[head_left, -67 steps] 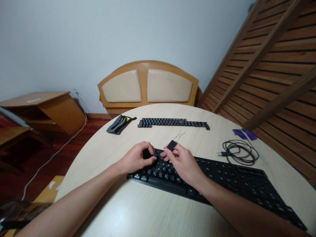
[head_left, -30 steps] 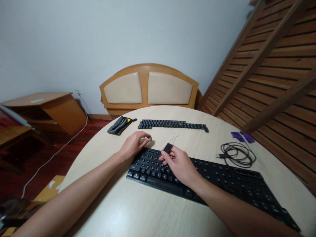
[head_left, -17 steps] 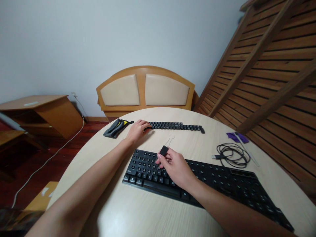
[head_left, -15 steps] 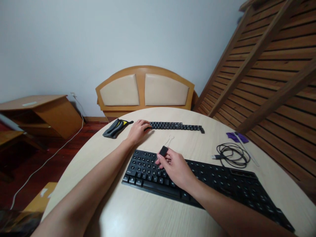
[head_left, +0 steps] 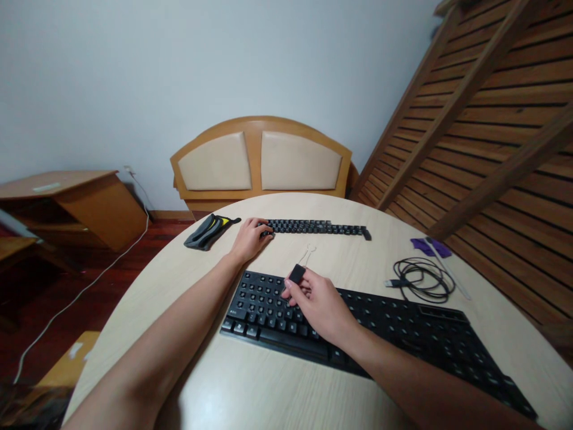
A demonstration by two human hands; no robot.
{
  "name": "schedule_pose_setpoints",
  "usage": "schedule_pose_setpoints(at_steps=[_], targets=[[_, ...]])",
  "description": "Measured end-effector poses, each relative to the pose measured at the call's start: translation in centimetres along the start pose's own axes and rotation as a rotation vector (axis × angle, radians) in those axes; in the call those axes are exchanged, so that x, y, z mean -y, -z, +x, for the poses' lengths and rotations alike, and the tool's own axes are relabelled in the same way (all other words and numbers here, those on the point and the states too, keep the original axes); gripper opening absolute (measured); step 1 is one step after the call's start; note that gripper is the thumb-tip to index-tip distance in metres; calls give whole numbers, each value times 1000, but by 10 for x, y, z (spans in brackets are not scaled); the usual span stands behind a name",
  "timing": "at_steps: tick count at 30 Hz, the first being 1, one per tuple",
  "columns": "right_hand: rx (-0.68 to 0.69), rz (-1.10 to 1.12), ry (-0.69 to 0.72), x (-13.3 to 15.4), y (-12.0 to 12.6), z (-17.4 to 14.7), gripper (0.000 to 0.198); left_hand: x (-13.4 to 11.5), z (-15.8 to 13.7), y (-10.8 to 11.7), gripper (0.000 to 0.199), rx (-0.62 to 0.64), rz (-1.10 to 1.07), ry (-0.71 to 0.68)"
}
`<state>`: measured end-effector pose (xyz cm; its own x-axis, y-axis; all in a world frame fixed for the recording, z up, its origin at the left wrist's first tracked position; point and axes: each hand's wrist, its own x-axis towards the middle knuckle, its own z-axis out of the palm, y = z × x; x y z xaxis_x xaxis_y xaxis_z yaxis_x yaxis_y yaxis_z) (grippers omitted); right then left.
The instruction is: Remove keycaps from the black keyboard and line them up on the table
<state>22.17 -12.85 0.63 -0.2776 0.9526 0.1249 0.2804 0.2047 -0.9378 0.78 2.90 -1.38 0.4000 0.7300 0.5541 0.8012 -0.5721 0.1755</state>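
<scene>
My right hand (head_left: 320,301) hovers over the black keyboard (head_left: 290,346), closed round the black handle of a wire keycap puller (head_left: 298,273). The puller's two thin wire prongs point away from me, with nothing between them. Many switches on the keyboard are bare, while its nearest rows at the left still carry caps. Farther back, my left hand (head_left: 251,240) rests on the table with curled fingers at the left end of the rows of loose black keycaps (head_left: 308,227). Its fingertips close on a dark keycap, partly hidden by the fingers.
A grey and black pouch with yellow lining (head_left: 210,232) lies left of my left hand. On the right are a coiled black USB cable (head_left: 423,280), a purple cloth (head_left: 432,246) and a thin stick-like tool (head_left: 447,269). The round table (head_left: 250,382) faces a padded wooden headboard (head_left: 262,158).
My left fingers have shifted slightly at the end of the keycap rows, pressing the dark keycap in closer to them. My right hand and the puller stay in place.
</scene>
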Motion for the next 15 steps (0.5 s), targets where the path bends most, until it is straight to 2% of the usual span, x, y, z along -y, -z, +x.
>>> schedule_pose_setpoints(at_steps=[7, 15], targets=[[-12, -16, 21, 0, 1, 0, 17, 3, 0, -2, 16, 7, -14, 27], [-37, -134, 75, 7, 4, -1, 17, 1, 0, -2, 17, 10, -35, 46]])
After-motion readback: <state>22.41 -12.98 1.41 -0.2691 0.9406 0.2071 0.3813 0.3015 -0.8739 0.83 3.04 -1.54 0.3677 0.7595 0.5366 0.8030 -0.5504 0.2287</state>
